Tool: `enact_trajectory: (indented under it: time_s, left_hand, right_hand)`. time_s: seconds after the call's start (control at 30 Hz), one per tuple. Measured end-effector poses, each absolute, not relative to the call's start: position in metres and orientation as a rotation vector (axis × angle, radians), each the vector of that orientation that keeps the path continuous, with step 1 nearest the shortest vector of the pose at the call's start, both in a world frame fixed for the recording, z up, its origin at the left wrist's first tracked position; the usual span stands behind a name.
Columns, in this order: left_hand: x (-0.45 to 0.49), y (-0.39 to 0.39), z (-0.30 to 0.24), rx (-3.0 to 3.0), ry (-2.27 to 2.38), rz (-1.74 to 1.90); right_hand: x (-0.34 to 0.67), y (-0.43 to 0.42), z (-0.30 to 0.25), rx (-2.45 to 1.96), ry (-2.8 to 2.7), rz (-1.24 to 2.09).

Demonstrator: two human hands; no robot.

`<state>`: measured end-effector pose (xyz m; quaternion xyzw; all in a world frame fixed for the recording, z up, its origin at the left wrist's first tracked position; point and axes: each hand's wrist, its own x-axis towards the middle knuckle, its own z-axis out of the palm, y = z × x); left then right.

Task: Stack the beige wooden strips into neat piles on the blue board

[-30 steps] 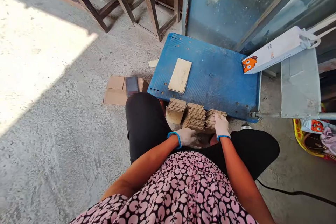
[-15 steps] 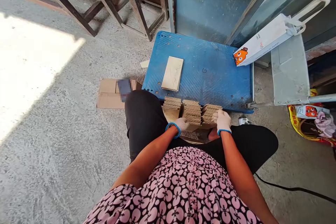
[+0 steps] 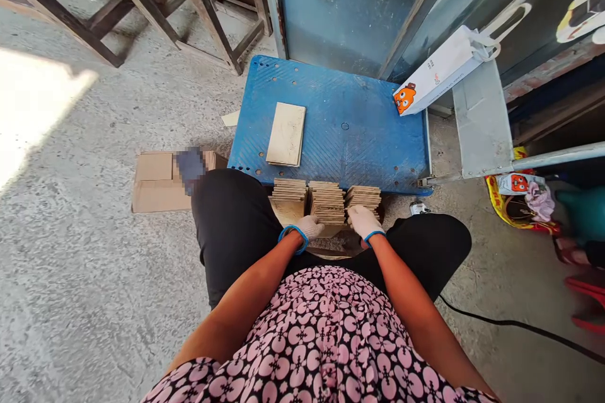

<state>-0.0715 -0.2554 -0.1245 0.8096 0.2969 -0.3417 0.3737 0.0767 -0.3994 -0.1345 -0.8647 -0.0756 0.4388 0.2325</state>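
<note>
One piece of cardboard [image 3: 154, 186] lies on the concrete floor [image 3: 85, 283], to the left of the blue platform [image 3: 363, 138]. On the cardboard is a dark thing [image 3: 190, 167], too blurred for me to name. A small pale scrap [image 3: 230, 118] lies just beside the platform's left edge. On the left part of the platform, some thin wooden boards [image 3: 286, 132] lie flat, one over another.

Along the platform's near edge I have three stacks of such boards, side by side. First comes the left stack [image 3: 289, 189]. My white-gloved left hand [image 3: 309, 227] is nearer to me than this edge, by the bottom of the middle stack [image 3: 327, 198]; its fingers are bent, and I cannot tell if they hold anything. My right hand [image 3: 363, 220], gloved also, is at the near side of the right stack [image 3: 367, 194], its fingers curled against the boards; whether they grip one, I cannot tell.

A white bag [image 3: 439, 75] slants over the platform's far right corner. To the right of the platform are a grey metal plate [image 3: 482, 123] and, lower, a black cable [image 3: 510, 322] on the floor.
</note>
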Motion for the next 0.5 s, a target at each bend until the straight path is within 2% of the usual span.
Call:
enact_trajectory:
  time_s: [0.2,0.5]
  left_hand:
    - [-0.065,-0.258,-0.121,2.104,0.721,-0.908]
    - [-0.051,-0.262,-0.125,2.169,0.714,-0.985]
  right_hand:
    - [0.075,-0.398,-0.127,-2.54,-0.41,1.352]
    - [0.073,-0.412,-0.116,-2.688,-0.455,1.378]
